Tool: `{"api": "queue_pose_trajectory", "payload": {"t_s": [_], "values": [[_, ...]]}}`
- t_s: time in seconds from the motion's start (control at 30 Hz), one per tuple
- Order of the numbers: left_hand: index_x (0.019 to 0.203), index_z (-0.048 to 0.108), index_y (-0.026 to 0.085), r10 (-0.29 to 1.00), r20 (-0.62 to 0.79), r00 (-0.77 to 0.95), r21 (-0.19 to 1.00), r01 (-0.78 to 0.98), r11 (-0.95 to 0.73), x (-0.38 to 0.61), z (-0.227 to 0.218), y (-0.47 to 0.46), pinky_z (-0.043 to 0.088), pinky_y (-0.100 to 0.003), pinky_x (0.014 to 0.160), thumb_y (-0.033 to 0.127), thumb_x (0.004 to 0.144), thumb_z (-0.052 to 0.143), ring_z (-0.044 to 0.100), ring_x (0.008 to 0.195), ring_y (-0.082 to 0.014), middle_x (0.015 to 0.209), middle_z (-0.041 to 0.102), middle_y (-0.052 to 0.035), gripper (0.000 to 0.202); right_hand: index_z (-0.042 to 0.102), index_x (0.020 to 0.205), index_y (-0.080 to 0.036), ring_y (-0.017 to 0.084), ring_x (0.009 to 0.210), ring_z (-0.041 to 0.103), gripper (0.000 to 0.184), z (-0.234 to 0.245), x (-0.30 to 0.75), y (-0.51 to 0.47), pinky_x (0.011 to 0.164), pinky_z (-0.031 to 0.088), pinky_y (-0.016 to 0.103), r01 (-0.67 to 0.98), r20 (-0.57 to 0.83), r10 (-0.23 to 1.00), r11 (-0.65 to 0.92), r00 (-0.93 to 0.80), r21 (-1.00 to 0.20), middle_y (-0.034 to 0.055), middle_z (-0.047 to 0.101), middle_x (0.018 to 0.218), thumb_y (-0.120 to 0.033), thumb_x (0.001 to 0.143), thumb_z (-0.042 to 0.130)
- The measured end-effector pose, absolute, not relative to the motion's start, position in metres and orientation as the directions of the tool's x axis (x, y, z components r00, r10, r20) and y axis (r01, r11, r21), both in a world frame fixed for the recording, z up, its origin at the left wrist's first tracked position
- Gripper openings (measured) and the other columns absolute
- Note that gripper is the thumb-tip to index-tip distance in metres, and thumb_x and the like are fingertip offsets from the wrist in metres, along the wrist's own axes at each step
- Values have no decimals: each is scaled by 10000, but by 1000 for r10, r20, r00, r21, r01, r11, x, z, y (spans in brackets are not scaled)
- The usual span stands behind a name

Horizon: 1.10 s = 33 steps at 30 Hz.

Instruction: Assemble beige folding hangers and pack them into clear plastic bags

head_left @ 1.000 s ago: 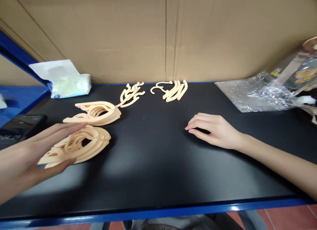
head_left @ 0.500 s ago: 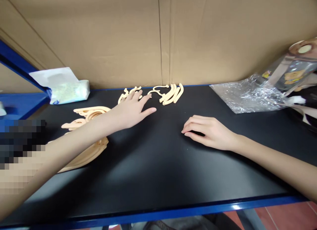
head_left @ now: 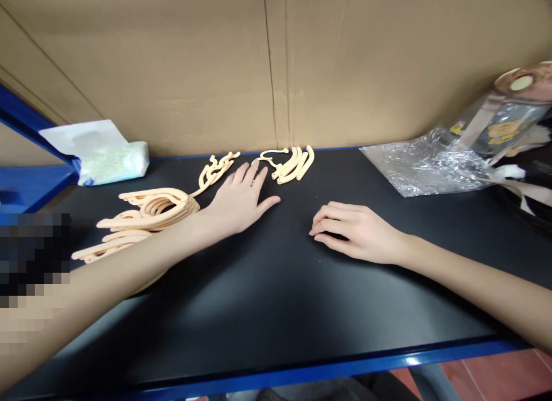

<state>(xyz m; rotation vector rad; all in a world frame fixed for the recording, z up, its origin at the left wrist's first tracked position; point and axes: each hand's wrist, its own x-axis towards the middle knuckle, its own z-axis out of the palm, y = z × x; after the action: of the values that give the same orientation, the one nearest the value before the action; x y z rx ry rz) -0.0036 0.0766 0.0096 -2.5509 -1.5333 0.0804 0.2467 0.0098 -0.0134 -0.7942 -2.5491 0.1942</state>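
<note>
My left hand (head_left: pixel 236 204) is open, palm down with its fingers spread. Its fingertips reach toward thin cream hooks (head_left: pixel 273 153) near the back edge and partly cover one. Right of these lies a small group of curved cream bars (head_left: pixel 294 164). More cream hooked pieces (head_left: pixel 215 168) lie just left of my fingers. Beside my left wrist and forearm is a stack of cream plastic hangers (head_left: pixel 166 208), partly hidden by the arm. My right hand (head_left: pixel 356 231) rests on the black tabletop, fingers loosely curled toward the thumb, with nothing visible in them.
A crinkled clear plastic bag (head_left: pixel 414 165) lies at the back right, beside a transparent bag with straps (head_left: pixel 504 125). A white-and-green packet (head_left: pixel 112 162) stands at the back left. A brown cardboard wall (head_left: pixel 194 73) closes off the back. The table has a blue front edge (head_left: pixel 302 373).
My left hand has shifted slightly right and toward me, uncovering more of the hooked pieces and the hanger stack. The right hand stays resting. The view has turned slightly.
</note>
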Motion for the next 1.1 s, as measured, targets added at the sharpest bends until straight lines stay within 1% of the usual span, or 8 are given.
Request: {"api": "queue_pose_trajectory", "payload": {"t_s": [0.07, 0.17, 0.3, 0.4, 0.5, 0.77, 0.97, 1.1], "values": [[1525, 283, 21, 895, -11, 446, -161, 883, -442, -4, 9, 88, 206, -472, 1205, 521, 1018, 312, 195, 1497, -346, 1619, 226, -191, 713, 657, 961, -183, 160, 828, 614, 205, -13, 247, 9, 775, 512, 312, 505, 382, 567, 824, -730, -258, 51, 679, 948, -259, 1004, 471], [1461, 395, -7, 899, -60, 434, -153, 886, -438, -1, 15, 83, 297, -456, 1157, 528, 1016, 296, 361, 1423, -350, 1531, 394, -225, 703, 657, 956, -184, 160, 825, 620, 206, -12, 246, 10, 774, 520, 314, 502, 382, 562, 827, -734, -252, 53, 680, 952, -257, 1002, 471], [1390, 486, 38, 868, 2, 496, -232, 845, -482, -3, 28, 59, 391, -426, 1062, 522, 1006, 325, 539, 1255, -330, 1337, 589, -205, 638, 662, 950, -183, 163, 814, 622, 211, -12, 246, 10, 772, 521, 314, 500, 386, 554, 832, -737, -240, 57, 677, 941, -255, 1002, 470], [1367, 494, -9, 896, 26, 444, -350, 843, -407, -16, 30, 61, 372, -461, 1070, 459, 1011, 294, 479, 1321, -378, 1395, 530, -257, 621, 664, 951, -173, 165, 824, 607, 208, -12, 246, 10, 761, 513, 311, 504, 383, 558, 830, -736, -240, 60, 674, 950, -251, 999, 478], [1307, 539, -59, 935, -33, 352, -366, 867, -339, -31, 26, 75, 363, -495, 1074, 436, 1003, 284, 459, 1340, -411, 1388, 522, -303, 635, 666, 957, -171, 166, 834, 601, 212, -13, 247, 10, 753, 510, 311, 503, 378, 558, 830, -739, -242, 64, 673, 961, -250, 1001, 474], [1297, 563, 13, 900, 55, 433, -296, 868, -400, -35, 23, 65, 405, -488, 1034, 481, 991, 247, 537, 1241, -380, 1276, 611, -239, 642, 667, 957, -183, 166, 830, 611, 217, -14, 247, 10, 747, 513, 308, 504, 383, 557, 830, -737, -239, 65, 674, 962, -254, 1002, 468], [1223, 581, 89, 842, -10, 539, -79, 839, -538, -29, 30, 40, 488, -459, 964, 447, 1001, 292, 602, 1113, -312, 1163, 639, -161, 511, 660, 958, -185, 164, 825, 608, 203, -13, 247, 10, 754, 511, 310, 506, 380, 561, 828, -736, -243, 62, 669, 958, -250, 1001, 472], [1314, 541, 113, 782, 53, 621, 22, 783, -622, -22, 25, 26, 492, -450, 993, 448, 1005, 363, 598, 1148, -300, 1274, 603, -147, 489, 660, 956, -171, 167, 831, 602, 195, -13, 247, 11, 757, 508, 312, 507, 376, 562, 827, -737, -244, 66, 664, 957, -247, 997, 485]]}}
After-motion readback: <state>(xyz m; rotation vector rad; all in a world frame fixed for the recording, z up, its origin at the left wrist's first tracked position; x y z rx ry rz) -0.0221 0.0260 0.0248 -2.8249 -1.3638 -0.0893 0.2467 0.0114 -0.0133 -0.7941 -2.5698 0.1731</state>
